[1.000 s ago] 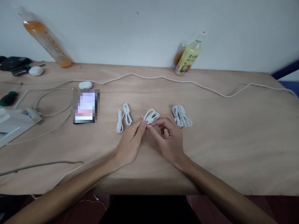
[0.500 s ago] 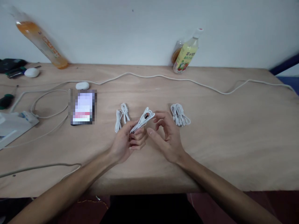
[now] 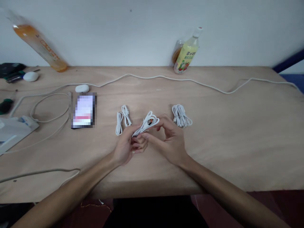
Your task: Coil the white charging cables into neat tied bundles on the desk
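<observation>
My left hand (image 3: 128,146) is closed around the lower end of a coiled white cable (image 3: 147,122) and holds it up off the wooden table (image 3: 237,133). My right hand (image 3: 169,139) has its fingers curled, and its fingertips pinch the same coil near the upper end. A small orange plug shows in the bundle. To the left, a second white cable bundle (image 3: 122,119) lies on the table. A third white bundle (image 3: 180,116) lies just right of my right hand.
A phone (image 3: 83,110) lies left of the bundles with a white earbud case (image 3: 82,88) behind it. A long white cord (image 3: 190,81) crosses the table. A yellow drink bottle (image 3: 185,54) and an orange bottle (image 3: 38,43) lean on the wall. More cords and tools sit far left.
The middle bundle was lifted off the table by my left hand. My right hand opened beside it, then closed its fingertips on the coil again.
</observation>
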The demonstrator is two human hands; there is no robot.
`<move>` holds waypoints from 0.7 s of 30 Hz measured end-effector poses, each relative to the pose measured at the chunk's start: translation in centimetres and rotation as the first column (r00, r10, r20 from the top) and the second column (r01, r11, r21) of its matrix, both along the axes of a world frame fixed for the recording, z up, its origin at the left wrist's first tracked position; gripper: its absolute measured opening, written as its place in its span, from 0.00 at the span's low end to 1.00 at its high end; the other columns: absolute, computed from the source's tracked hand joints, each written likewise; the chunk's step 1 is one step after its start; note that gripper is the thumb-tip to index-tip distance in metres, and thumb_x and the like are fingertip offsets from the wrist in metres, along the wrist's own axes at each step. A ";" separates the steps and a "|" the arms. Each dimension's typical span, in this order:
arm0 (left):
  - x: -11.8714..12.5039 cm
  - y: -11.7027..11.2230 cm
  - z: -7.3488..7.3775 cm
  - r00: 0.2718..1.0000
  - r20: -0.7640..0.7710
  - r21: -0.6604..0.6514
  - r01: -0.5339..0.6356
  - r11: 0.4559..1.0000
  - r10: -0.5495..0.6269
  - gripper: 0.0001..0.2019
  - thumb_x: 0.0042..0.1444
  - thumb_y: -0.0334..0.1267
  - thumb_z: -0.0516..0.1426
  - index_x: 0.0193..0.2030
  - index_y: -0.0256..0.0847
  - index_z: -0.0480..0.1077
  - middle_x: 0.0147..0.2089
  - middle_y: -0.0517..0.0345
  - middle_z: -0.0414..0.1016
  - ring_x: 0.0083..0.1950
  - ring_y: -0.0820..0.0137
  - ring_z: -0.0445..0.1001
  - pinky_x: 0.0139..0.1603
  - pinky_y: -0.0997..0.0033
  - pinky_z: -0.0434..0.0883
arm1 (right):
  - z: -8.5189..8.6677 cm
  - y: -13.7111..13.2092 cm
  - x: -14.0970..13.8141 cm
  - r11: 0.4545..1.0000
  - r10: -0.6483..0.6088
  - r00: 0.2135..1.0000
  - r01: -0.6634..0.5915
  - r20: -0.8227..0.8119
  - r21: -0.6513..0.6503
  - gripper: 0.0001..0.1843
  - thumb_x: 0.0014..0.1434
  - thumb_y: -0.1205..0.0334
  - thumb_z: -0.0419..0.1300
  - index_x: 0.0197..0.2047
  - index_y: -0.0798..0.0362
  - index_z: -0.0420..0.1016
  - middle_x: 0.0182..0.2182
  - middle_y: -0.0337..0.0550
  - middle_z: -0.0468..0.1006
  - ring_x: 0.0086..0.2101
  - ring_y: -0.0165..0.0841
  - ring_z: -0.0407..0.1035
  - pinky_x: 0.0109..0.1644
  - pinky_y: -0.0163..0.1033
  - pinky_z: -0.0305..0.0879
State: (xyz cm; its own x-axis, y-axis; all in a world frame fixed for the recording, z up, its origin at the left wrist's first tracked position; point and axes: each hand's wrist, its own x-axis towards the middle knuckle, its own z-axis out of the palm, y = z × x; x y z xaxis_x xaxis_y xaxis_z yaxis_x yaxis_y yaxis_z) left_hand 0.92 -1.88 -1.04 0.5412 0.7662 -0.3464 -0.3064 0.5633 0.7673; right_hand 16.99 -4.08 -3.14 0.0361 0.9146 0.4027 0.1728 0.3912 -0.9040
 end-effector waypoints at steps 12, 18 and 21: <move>0.4 -0.1 0.2 0.999 0.001 0.100 -0.035 0.994 0.035 0.26 0.61 0.52 0.65 0.23 0.44 0.55 0.22 0.70 0.44 0.21 0.78 0.45 0.19 0.77 0.48 | -0.6 -0.2 -0.1 0.998 -0.002 1.000 0.002 0.005 0.068 0.06 0.68 0.65 0.70 0.39 0.44 0.79 0.37 0.37 0.81 0.40 0.37 0.73 0.49 0.46 0.70; 0.4 -0.1 0.3 0.997 0.073 0.099 0.004 0.995 -0.011 0.28 0.63 0.51 0.64 0.22 0.44 0.53 0.21 0.69 0.46 0.21 0.77 0.46 0.20 0.75 0.48 | -0.9 0.0 0.1 0.997 0.050 0.998 -0.048 -0.040 0.056 0.06 0.68 0.64 0.70 0.41 0.46 0.78 0.36 0.37 0.79 0.38 0.36 0.73 0.45 0.43 0.70; 0.4 -0.2 0.2 0.996 0.089 0.109 -0.015 0.994 0.005 0.28 0.63 0.51 0.64 0.22 0.44 0.53 0.21 0.69 0.46 0.22 0.77 0.45 0.21 0.74 0.48 | -1.0 0.1 0.2 0.995 0.102 0.993 -0.101 -0.063 0.021 0.05 0.69 0.63 0.69 0.42 0.46 0.78 0.37 0.37 0.78 0.38 0.35 0.73 0.46 0.43 0.70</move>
